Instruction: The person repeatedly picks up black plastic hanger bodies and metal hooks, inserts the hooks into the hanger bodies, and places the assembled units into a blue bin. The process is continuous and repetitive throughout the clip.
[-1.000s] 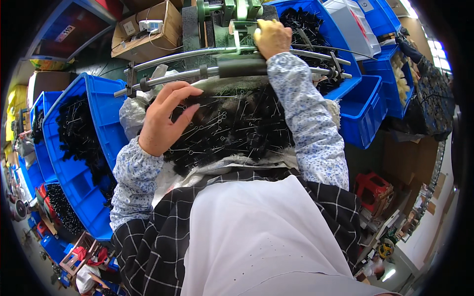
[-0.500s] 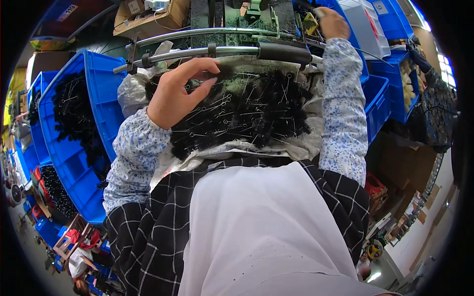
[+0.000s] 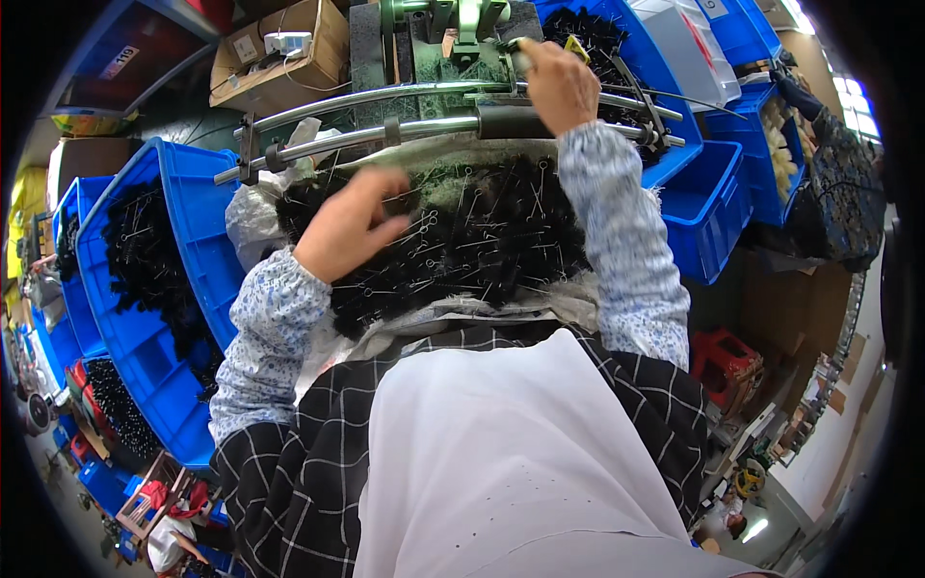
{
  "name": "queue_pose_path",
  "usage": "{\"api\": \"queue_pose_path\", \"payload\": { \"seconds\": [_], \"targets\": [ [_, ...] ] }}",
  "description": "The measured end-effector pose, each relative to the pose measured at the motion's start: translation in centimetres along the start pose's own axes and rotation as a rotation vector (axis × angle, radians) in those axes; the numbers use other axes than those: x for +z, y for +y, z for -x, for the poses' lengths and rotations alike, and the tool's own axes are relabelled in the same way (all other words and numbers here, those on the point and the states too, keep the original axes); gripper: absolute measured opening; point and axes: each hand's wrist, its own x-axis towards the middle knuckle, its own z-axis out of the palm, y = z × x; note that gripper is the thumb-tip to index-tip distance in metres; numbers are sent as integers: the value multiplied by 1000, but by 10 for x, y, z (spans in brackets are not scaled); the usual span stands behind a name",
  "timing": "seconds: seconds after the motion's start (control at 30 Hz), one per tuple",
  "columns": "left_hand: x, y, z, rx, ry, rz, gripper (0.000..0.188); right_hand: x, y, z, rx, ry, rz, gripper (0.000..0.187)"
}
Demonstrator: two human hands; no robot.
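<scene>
1. L hand (image 3: 356,223) over L side of pile of blk brushes (image 3: 491,231) w/ looped wire stems; thumb & fingers parted, fingertips motion-blurred.
2. R hand (image 3: 562,89) up at machine (image 3: 467,43), reaching past front rails (image 3: 337,108); fingers curled, small dark bit (image 3: 509,45) by the tips. Can't tell if gripped: back of hand hides most of the finger side.
3. Brush pile sits on whitish sheet (image 3: 578,303) betw. the forearms, on person's side of rails; L hand & sleeve cover part of it.
4. Machine top cut off at upper edge. Yellow thing (image 3: 576,48) partly hidden behind R hand, ID unclear.
5. Big blue bin (image 3: 217,226) on L holds more blk brushes; bkgd clutter near the rim bent, tiny, hard to make out.
6. Labels: wht tag (image 3: 118,63) w/ dark print, upper L; wht tag w/ dark print on blue tub (image 3: 747,39), upper R; carton (image 3: 279,91) sticker too small to read.
</scene>
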Motion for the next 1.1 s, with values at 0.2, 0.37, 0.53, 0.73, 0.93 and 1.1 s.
{"api": "queue_pose_path", "payload": {
  "seconds": [0.2,0.37,0.53,0.73,0.93,1.1],
  "targets": [
    [28,-26,24,17,-453,-58,27,31,35,-17,4,1,216,24],
    [15,-9,19,-171,-563,-91,19,41,38,-22,-44,41,122,19],
    [-8,-1,22,-126,-392,9,16,57,52,-31,-95,72,117,24],
    [-41,13,21,-80,35,132,20,42,50,-26,-13,37,199,35],
    [-37,13,15,-41,88,182,24,53,54,-17,79,51,-5,36],
    [-36,22,9,33,84,159,23,55,13,-23,37,76,11,35]
  ]
}}
